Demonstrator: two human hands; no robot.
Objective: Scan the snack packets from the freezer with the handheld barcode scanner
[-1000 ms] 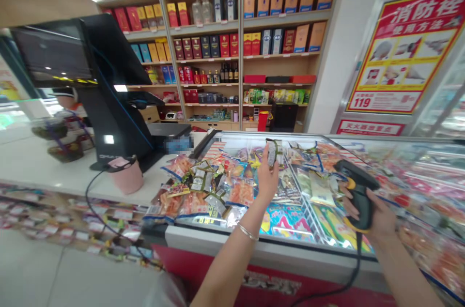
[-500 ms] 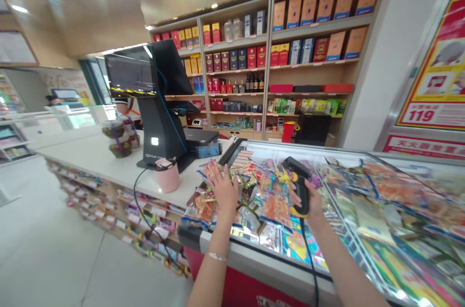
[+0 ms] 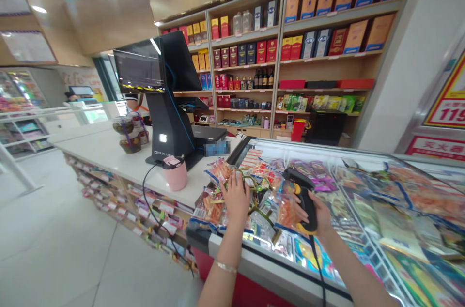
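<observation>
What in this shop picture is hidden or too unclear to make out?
- Head view: which snack packet the left hand touches; the palm covers it.
- Head view: the trigger side of the scanner; the right hand wraps it.
- Head view: the patch beside the register is blurred.
- Head view: the red poster is cut off by the right edge.
- Head view: shelf box labels are too small.

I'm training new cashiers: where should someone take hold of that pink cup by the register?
Grip the pink cup around its side wall, reaching from the aisle side. It stands upright on the white counter; the register stand crowds it behind and a black cable drapes its rim.
</observation>
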